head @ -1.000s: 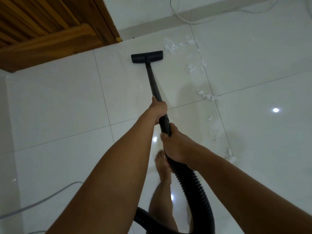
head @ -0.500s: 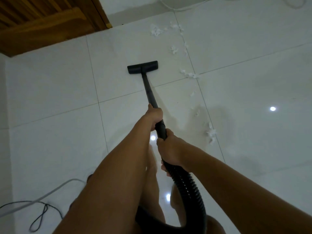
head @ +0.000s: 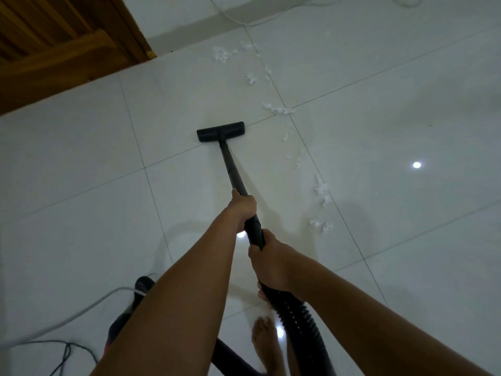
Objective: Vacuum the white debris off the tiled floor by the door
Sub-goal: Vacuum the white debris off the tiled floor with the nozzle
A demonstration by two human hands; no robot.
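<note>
Centre of frame, a bit above the middle: the vac's black floor head (head: 221, 131) sits flat on the tiled floor (head: 81, 185), across a grout line, w/ the black wand (head: 230, 164) running down and slightly right from it to my hands. My left hand (head: 242, 210) is the farther one, fingers curled tight round the wand. My right hand (head: 271, 264) is just below it, wrapped round the spot where the wand meets the ribbed hose (head: 301, 321). Both arms come in from the bottom edge, and the hose drops away btw them to the bottom of frame. The white debris (head: 321, 189) lies to the right of the floor head, not touching it. It's a loose trail of fluffy bits following a grout line from upper centre, near the wall, down to approx the level of my hands, w/ one clump at the grout crossing just up-right of the head. The wooden door (head: 54, 50) fills the upper-left corner, well apart from the head. A white cable (head: 235, 20) curves along the top by the wall. Lower left, a grey cable (head: 67, 318) and a thin dark cable (head: 65, 351) lie on the tiles. Next to them a dark object (head: 143, 283) pokes out from behind my left forearm, can't tell what. My bare foot (head: 264, 346) shows at bottom centre beside the hose. A bright light spot (head: 416, 165) reflects off the tiles at mid-right.
</note>
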